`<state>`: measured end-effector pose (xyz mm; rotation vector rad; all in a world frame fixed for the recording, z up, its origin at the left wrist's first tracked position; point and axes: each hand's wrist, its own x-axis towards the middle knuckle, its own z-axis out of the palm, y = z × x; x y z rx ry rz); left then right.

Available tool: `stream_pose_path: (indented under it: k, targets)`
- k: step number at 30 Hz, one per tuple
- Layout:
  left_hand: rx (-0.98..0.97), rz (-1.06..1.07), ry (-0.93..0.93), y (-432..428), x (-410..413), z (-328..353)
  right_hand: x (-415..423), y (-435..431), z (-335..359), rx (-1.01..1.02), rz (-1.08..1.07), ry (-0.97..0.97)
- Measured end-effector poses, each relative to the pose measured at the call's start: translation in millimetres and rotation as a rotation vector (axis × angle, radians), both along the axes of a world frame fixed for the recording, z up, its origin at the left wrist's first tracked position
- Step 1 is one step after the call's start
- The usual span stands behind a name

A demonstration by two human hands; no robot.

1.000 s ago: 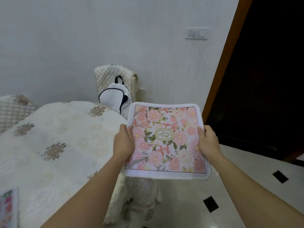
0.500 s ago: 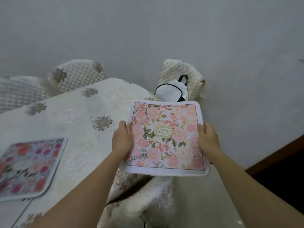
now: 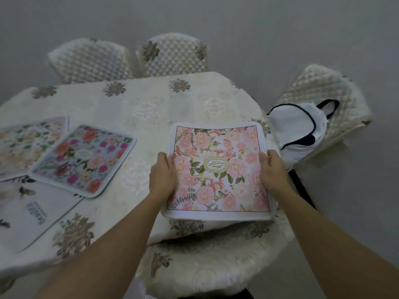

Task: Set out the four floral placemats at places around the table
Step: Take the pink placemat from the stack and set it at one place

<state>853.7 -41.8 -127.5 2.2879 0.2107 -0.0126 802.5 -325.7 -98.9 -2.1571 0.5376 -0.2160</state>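
I hold a pink floral placemat (image 3: 218, 169) by its two side edges, over the right end of the table (image 3: 151, 108). My left hand (image 3: 163, 174) grips its left edge and my right hand (image 3: 273, 169) grips its right edge. The mat's near edge hangs past the table's edge. A blue placemat with red and pink flowers (image 3: 84, 159) lies flat on the cream tablecloth at the left. Behind it a pale floral placemat (image 3: 28, 143) lies partly under it. A white mat with dark lettering (image 3: 32, 212) lies at the near left.
Quilted chairs stand round the table: two at the far side (image 3: 172, 55), one at the right (image 3: 323, 93) with a white bag (image 3: 298, 130) on it, one cushion (image 3: 207, 266) just below my arms. A grey wall is behind.
My view has swung left and down from the doorway to the table. The pink placemat has come over the table's right end, and more mats on the left have come into view.
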Motion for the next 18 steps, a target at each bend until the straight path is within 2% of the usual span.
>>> stream_pose_path:
  k: [9,18]
  targets:
    - [0.077,0.22,0.092,13.0,1.0,-50.9,52.8,15.9,-58.6,-0.066,0.155,0.063]
    - [0.173,0.24,0.129,15.5,5.3,-101.0,68.9,23.8,-121.8,-0.212,0.164,0.223]
